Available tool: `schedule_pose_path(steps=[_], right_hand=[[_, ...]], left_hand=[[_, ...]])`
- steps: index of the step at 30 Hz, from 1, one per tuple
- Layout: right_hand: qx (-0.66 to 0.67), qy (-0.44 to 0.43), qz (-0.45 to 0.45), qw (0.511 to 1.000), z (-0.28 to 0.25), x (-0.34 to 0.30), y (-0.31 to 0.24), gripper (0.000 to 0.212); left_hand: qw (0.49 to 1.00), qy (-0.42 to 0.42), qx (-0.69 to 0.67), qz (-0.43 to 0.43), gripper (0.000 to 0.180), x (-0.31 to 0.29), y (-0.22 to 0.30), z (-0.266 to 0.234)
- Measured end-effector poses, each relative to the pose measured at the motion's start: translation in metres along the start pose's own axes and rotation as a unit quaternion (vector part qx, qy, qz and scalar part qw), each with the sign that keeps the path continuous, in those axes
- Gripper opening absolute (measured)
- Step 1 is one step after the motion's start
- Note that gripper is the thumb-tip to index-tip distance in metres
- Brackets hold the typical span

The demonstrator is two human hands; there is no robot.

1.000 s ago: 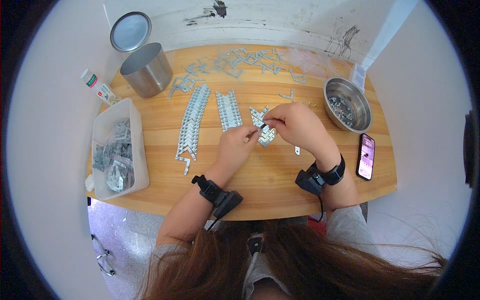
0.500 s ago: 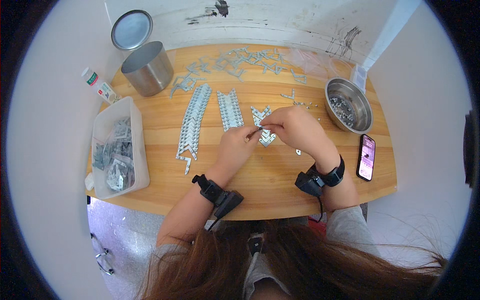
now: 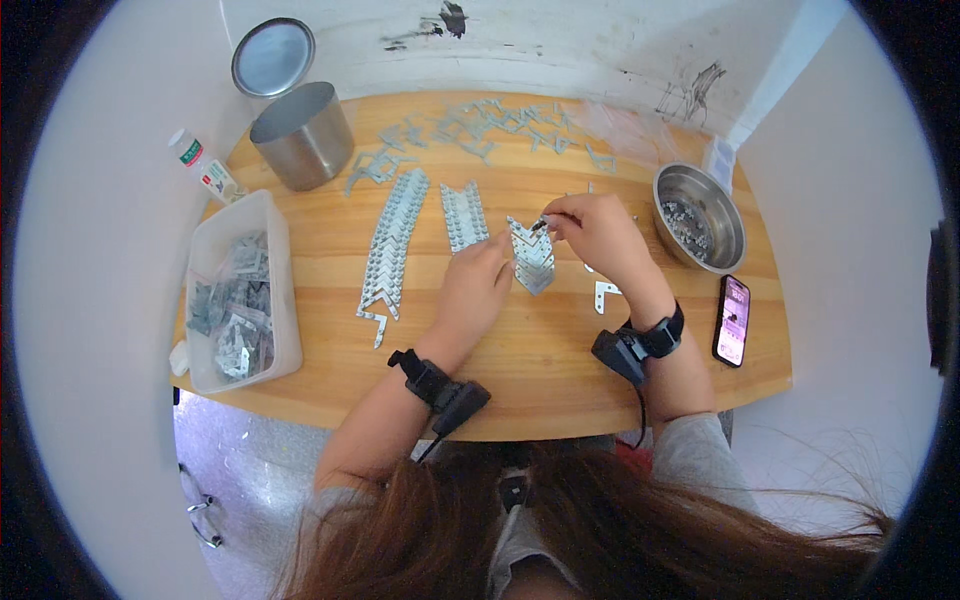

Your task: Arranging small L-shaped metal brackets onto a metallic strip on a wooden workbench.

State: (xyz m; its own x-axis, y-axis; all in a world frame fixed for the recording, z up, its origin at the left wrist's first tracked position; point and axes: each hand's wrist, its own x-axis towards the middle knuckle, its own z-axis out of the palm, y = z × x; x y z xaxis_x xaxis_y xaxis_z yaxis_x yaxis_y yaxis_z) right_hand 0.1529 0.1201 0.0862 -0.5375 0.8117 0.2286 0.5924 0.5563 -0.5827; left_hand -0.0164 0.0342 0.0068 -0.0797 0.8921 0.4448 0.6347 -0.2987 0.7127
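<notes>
My right hand (image 3: 598, 228) is closed in a pinch on something small and dark that I cannot make out, over the upper right of a short chevron row of metal corner brackets (image 3: 534, 268). My left hand (image 3: 478, 280) lies beside this row, its fingers stretched toward the left edge; whether they touch it is unclear. Left of that hand runs a long row of nested brackets (image 3: 393, 245) dotted with screws. Another studded row (image 3: 462, 212) lies partly behind the left hand. A loose L-shaped bracket (image 3: 601, 296) rests below my right hand.
At left stand a plastic bin (image 3: 290, 320) of brackets, a white bottle (image 3: 205, 168) and a steel pot (image 3: 305, 145) with its lid (image 3: 273, 57) behind. Scattered brackets (image 3: 480, 125) spread across the back. A steel bowl (image 3: 728, 240) of small screws and a phone (image 3: 732, 320) are at right.
My hands have parted: the right has moved up and right with the small dark thing, the left has loosened its pinch. More of the short bracket row and the loose bracket shows.
</notes>
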Motion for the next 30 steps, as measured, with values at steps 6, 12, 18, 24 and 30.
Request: schedule_pose_path(steps=[6, 12, 18, 24, 30], right_hand=[[-0.08, -0.03, -0.016, 0.996, 0.022, 0.013, 0.014, 0.017], [-0.084, -0.036, -0.037, 0.995, 0.027, 0.018, 0.012, 0.017], [-0.086, -0.054, -0.052, 0.993, 0.024, 0.02, 0.012, 0.017], [-0.107, -0.071, -0.054, 0.99, 0.026, 0.023, 0.015, 0.018], [-0.212, -0.079, -0.082, 0.971, 0.032, 0.03, 0.015, 0.02]], left_hand=[[0.975, -0.099, 0.195, 0.043, 0.056, -0.007, 0.004, 0.006], [0.957, -0.127, 0.242, 0.097, 0.063, -0.01, -0.002, 0.009], [0.958, -0.134, 0.243, 0.08, 0.063, -0.008, -0.001, 0.013], [0.959, -0.133, 0.242, 0.07, 0.062, -0.008, -0.001, 0.013], [0.962, -0.125, 0.232, 0.067, 0.063, -0.008, -0.001, 0.015]])
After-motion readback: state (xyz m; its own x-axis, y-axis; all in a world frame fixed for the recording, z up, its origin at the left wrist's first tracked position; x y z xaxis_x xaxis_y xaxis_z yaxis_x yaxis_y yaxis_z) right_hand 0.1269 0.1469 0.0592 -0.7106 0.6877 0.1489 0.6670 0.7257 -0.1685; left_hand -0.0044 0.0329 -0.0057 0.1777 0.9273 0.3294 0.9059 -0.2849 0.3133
